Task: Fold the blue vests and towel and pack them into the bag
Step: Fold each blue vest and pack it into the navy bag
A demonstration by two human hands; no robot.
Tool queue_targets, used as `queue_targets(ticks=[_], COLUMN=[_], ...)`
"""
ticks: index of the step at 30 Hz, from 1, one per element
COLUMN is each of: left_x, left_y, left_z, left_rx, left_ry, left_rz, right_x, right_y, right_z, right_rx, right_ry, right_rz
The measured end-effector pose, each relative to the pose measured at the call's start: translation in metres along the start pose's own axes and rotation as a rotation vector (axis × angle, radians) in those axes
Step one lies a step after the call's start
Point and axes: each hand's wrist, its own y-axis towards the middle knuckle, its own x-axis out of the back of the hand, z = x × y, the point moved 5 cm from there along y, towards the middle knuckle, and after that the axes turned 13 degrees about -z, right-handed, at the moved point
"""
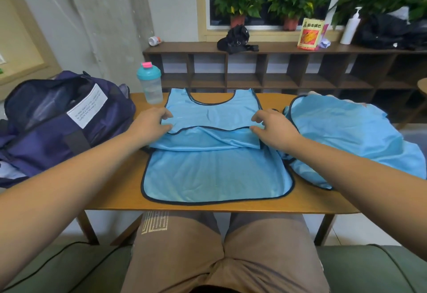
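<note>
Table (115, 188) edge just below vest (215, 177) hem

A blue vest (217, 172) is spread flat on the wooden table (124, 195), and a dark-trimmed edge that runs across its middle is pinched at one end by the left hand (150, 124) and at the other end by the right hand (276, 130). An open dark blue bag (57, 126) is seen at the left, with a shaker bottle (150, 84) standing near it. A heap of blue cloth (346, 140) is laid just beside the vest at the right.
</note>
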Motion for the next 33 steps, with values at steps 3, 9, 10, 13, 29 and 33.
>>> queue_targets(ticks=[3,9,10,13,29,33], left_x=[-0.016,-0.019,-0.016,-0.006,0.071,0.095], left_y=[0.005,0.001,0.002,-0.001,-0.039,-0.072], left_z=[0.009,0.025,0.026,0.026,-0.005,-0.021], left_rx=[0.034,0.06,0.053,0.007,0.052,0.051], left_ry=[0.078,0.129,0.136,0.176,-0.35,-0.48], left_rz=[0.115,0.111,0.092,0.152,0.056,0.101], right_x=[-0.016,-0.029,-0.027,-0.012,0.105,0.104], right_y=[0.012,0.014,0.014,0.018,-0.022,-0.053], right_z=[-0.007,-0.014,-0.015,-0.015,-0.01,-0.018], right_rx=[-0.101,-0.164,-0.154,-0.121,-0.074,-0.085], right_ry=[-0.058,-0.004,0.011,0.079,0.496,0.565], right_rz=[0.116,0.233,0.218,0.112,-0.098,0.002])
